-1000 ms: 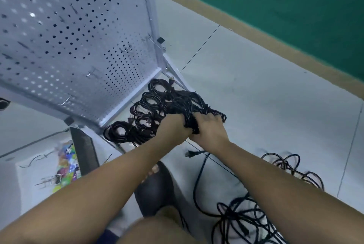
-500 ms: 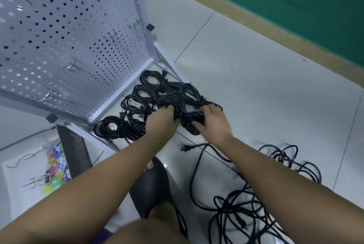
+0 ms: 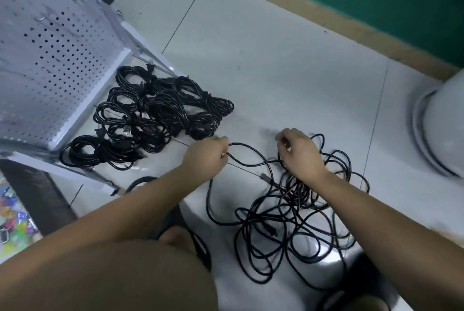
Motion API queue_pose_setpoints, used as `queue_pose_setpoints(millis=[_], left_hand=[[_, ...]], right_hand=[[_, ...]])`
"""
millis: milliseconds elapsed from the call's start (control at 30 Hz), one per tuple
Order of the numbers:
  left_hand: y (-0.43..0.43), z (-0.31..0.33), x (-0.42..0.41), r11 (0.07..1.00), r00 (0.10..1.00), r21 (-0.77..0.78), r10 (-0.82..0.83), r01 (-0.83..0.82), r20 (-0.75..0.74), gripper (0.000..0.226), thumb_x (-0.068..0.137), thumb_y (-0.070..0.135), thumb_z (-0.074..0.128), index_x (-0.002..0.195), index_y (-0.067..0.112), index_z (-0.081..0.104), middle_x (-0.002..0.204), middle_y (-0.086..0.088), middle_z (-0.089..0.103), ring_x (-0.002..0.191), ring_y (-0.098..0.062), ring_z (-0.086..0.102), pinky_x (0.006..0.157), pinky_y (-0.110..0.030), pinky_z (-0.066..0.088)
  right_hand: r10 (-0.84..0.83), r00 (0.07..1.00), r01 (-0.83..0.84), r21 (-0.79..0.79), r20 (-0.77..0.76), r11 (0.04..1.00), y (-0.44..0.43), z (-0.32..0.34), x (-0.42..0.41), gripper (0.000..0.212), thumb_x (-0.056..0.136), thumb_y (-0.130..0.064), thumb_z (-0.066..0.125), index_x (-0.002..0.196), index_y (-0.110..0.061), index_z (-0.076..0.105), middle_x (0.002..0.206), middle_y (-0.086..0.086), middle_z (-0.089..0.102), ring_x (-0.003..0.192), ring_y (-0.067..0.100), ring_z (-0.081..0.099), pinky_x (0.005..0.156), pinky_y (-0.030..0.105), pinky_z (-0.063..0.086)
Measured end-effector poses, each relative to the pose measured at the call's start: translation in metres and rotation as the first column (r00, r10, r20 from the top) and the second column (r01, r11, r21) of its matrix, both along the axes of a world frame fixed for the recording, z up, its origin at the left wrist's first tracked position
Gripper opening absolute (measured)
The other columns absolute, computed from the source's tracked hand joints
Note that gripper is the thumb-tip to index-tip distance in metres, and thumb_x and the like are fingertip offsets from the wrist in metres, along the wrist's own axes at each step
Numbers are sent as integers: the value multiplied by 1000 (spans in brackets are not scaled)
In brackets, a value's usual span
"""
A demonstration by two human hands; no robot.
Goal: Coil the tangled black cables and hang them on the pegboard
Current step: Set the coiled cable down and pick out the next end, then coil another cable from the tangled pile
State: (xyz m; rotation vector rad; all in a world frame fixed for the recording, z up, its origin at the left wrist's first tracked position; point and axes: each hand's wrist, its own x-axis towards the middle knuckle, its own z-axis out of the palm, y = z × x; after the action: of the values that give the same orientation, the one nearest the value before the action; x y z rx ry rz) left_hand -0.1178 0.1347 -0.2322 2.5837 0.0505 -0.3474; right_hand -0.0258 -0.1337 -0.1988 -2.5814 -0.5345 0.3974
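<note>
Several coiled black cables [image 3: 155, 114] lie in a heap on the floor at the foot of the white pegboard [image 3: 50, 42]. A loose tangle of black cable [image 3: 288, 215] spreads over the floor at lower right. My left hand [image 3: 206, 157] pinches one strand of that tangle near its end, just right of the coiled heap. My right hand [image 3: 298, 152] hovers over the top of the tangle with fingers curled round a strand there. Metal hooks stick out of the pegboard near its top.
A white rounded object [image 3: 442, 125] stands at the right edge. A green wall with a tan skirting [image 3: 326, 17] runs along the back. A dark board [image 3: 37, 197] and colourful packets [image 3: 12, 220] lie at lower left. My knee and a sandalled foot [image 3: 175, 233] fill the bottom.
Both hands have let go of the coiled bundle, left on the heap by the pegboard, and moved right to the loose tangle. The view has swung right.
</note>
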Motion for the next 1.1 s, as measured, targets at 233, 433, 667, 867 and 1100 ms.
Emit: queue_pose_setpoints(millis=[233, 433, 667, 867, 1100], left_hand=[[-64, -23, -13, 962, 948, -180, -241, 205, -208, 31, 100, 27, 61, 131, 27, 63, 120, 9, 66, 103, -17, 65, 83, -35, 54], [-85, -28, -15, 947, 923, -132, -317, 294, -218, 47, 99, 27, 58, 144, 34, 48, 133, 10, 59, 105, -13, 61, 89, -37, 52], [-87, -14, 1, 934, 940, -131, -339, 333, -26, 46, 90, 28, 68, 134, 26, 58, 130, 3, 56, 118, -23, 57, 89, -44, 55], [-95, 23, 34, 924, 930, -151, -324, 350, 173, 56, 87, 50, 64, 136, 23, 65, 129, 6, 61, 117, -20, 55, 97, -42, 50], [-97, 97, 70, 877, 826, 32, -464, 480, 319, 44, 95, 65, 54, 105, 30, 79, 100, 11, 64, 106, -19, 50, 92, -43, 39]], right_hand=[[37, 985, -78, -239, -171, 968, -54, -16, -62, 12, 99, -20, 61, 111, -20, 66, 105, 3, 68, 96, 31, 70, 77, 46, 59], [-20, 978, -77, -449, -207, 890, -36, -38, -89, 24, 104, -29, 57, 126, -20, 59, 117, 8, 64, 93, 39, 70, 71, 42, 56], [9, 982, -110, -534, -188, 838, -15, -39, -77, 24, 101, -11, 53, 124, -12, 61, 118, 13, 65, 95, 37, 73, 68, 37, 47], [-61, 991, 12, -378, -119, 926, -34, 3, -68, 25, 104, -36, 61, 109, -12, 60, 102, 13, 72, 92, 38, 71, 65, 37, 43], [-14, 1000, 8, -320, -16, 947, -45, 69, -64, 27, 101, -38, 61, 103, -12, 55, 97, 14, 71, 89, 39, 69, 63, 39, 42]])
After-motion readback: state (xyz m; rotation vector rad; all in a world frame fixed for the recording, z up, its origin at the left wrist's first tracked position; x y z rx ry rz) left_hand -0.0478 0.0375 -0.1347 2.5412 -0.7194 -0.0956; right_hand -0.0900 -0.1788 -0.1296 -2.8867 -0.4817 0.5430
